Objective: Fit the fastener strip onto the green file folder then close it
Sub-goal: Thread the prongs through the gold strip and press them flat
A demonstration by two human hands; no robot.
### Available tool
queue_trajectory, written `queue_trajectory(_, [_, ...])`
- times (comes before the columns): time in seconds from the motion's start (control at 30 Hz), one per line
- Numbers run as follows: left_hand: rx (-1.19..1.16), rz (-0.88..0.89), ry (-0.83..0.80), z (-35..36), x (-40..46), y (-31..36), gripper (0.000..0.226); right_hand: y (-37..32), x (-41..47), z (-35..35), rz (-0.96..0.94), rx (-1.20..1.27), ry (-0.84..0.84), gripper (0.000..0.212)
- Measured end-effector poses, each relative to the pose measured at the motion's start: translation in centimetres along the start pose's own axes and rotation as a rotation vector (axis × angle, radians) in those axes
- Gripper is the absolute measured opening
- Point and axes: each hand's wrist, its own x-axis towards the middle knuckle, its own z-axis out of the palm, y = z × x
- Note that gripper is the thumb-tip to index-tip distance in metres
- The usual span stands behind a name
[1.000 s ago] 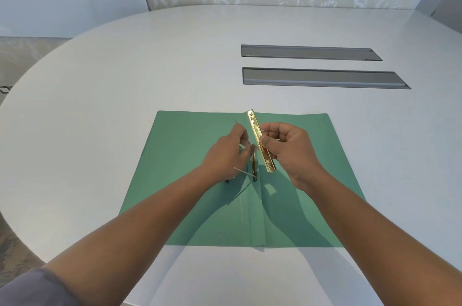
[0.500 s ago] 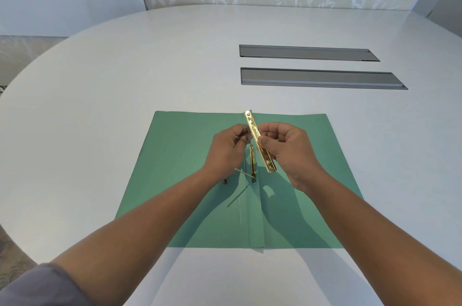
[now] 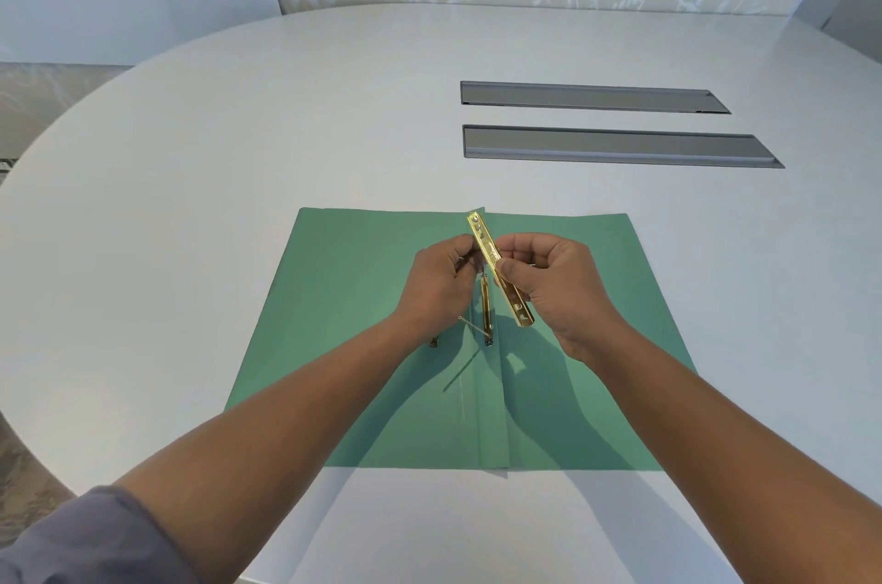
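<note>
The green file folder (image 3: 362, 297) lies open and flat on the white table, its spine fold running toward me. My right hand (image 3: 558, 287) pinches a gold fastener strip (image 3: 498, 268) near its middle and holds it tilted above the spine. My left hand (image 3: 439, 285) sits just left of the strip, its fingertips closed on a thin metal prong that stands up from the folder. A second gold bar (image 3: 486, 309) lies along the spine below my hands, with another thin prong (image 3: 473, 325) sticking out to the left.
Two long grey recessed slots (image 3: 615, 145) are set into the table (image 3: 238, 130) beyond the folder, at the right. The table's curved edge runs along the left and near side. A patterned wall stands behind.
My left hand has moved up a little along the spine toward the top of the strip. The strip in my right hand has hardly shifted.
</note>
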Motion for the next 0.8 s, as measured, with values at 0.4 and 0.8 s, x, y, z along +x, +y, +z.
queue_trajectory(0.4, [-0.072,-0.156,-0.007,-1.4,-1.3,-0.4,0.050,2.4,0.2,0.9,0.095,-0.129,0.035,0.010])
queue_trajectory(0.8, [0.229,-0.057,-0.680,-5.4,-2.6,0.0,0.039,4.6,-0.1,0.6,0.161,-0.305,-0.016,0.033])
